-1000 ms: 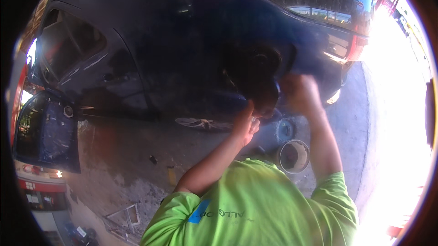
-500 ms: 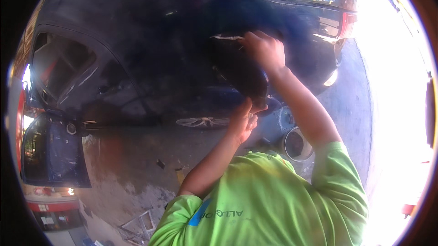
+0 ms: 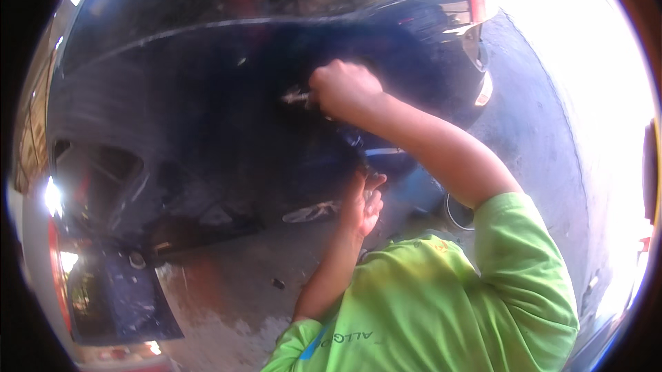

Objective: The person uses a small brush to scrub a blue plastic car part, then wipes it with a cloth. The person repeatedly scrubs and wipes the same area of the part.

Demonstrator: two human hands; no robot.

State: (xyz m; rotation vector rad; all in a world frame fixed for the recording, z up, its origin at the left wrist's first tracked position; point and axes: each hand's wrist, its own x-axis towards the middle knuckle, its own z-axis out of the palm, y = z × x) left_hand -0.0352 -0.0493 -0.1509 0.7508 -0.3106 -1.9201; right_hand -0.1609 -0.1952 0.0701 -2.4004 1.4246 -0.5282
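Observation:
A dark blue car body [image 3: 193, 82] fills the middle of the view, its side facing me. My right hand [image 3: 345, 89] is closed in a fist-like grip close to the car's rear side. A light, shiny tip [image 3: 296, 97] shows at its left; the kind of thing cannot be told. Below it, my left hand [image 3: 367, 203] has its thumb up and fingers curled, pinching the lower end of a dark, thin piece [image 3: 355, 141] with a glossy edge. That piece runs up toward my right hand, and its upper part blends into the dark paint.
A spoked wheel [image 3: 310, 212] sits low on the car, left of my left hand. An open car door [image 3: 127, 296] juts out at the lower left. A round, pale-rimmed bucket [image 3: 458, 213] stands partly behind my right arm. The red tail light [image 3: 476, 0] is at the upper right.
My right hand has moved left and slightly down relative to the view. The dark piece, broad before, now looks narrow. The view has shifted, and the left hand sits lower in it.

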